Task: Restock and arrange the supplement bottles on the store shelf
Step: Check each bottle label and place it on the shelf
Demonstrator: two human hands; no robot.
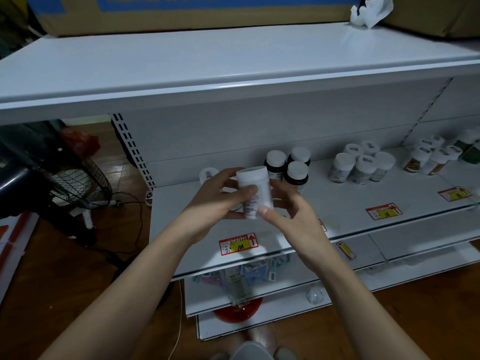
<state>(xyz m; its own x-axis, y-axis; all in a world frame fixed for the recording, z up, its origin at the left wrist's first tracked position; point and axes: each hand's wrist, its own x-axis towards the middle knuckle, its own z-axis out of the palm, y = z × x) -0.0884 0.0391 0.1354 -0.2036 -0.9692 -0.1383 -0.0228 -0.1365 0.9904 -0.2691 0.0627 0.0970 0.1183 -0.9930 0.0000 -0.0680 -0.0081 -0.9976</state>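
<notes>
Left hand (pixel 218 201) is gripping the white bottle (pixel 255 192) from the left side, thumb lying across its label, fingers curling round the back. Right hand (pixel 288 211) is holding the same bottle from the right, thumb tip pressing low on the front, fingers wrapping behind. Bottle is standing roughly upright in the air, cap up, above the front part of the middle shelf (pixel 337 203).

Just behind the hands, three dark bottles (pixel 288 167) with white caps are standing in a tight cluster on the shelf. One more white-capped bottle (pixel 207 174) is showing partly behind the left fingers. Further right, a group of white bottles (pixel 361 163) is sitting together. A red-and-yellow price tag (pixel 239 245) is lying on the shelf front below the left wrist. A floor fan (pixel 75 178) is standing left of the shelving.
</notes>
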